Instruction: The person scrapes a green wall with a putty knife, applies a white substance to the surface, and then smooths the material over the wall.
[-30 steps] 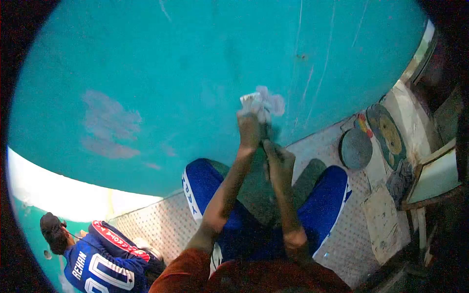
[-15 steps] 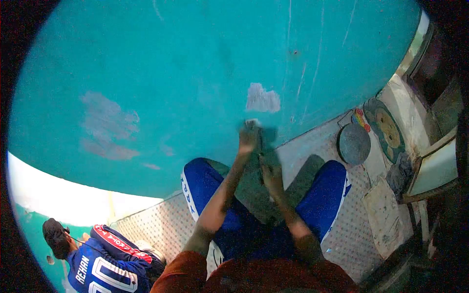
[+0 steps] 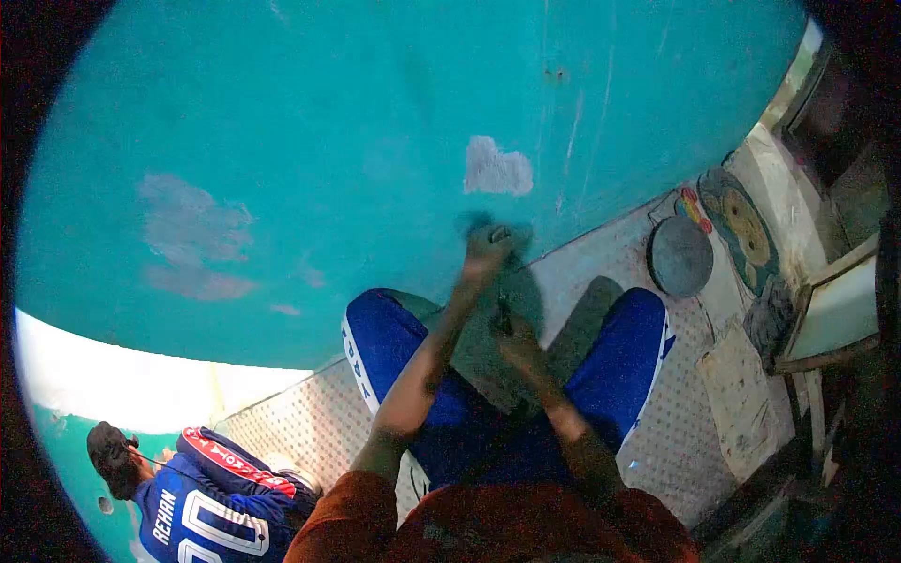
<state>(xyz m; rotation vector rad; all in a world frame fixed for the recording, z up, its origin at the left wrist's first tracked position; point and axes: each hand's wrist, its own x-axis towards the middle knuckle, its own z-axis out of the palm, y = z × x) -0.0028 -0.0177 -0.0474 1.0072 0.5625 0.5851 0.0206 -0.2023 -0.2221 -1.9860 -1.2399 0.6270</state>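
Gripping a small grey tool (image 3: 501, 233), the left hand (image 3: 486, 251) curls tight.

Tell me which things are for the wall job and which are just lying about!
Wall job, it seems:
teal wall
pale patch
left hand, right hand (anything held too dim to name)

Apparently lying about:
round grey disc
crumpled grey cloth
stained sheet
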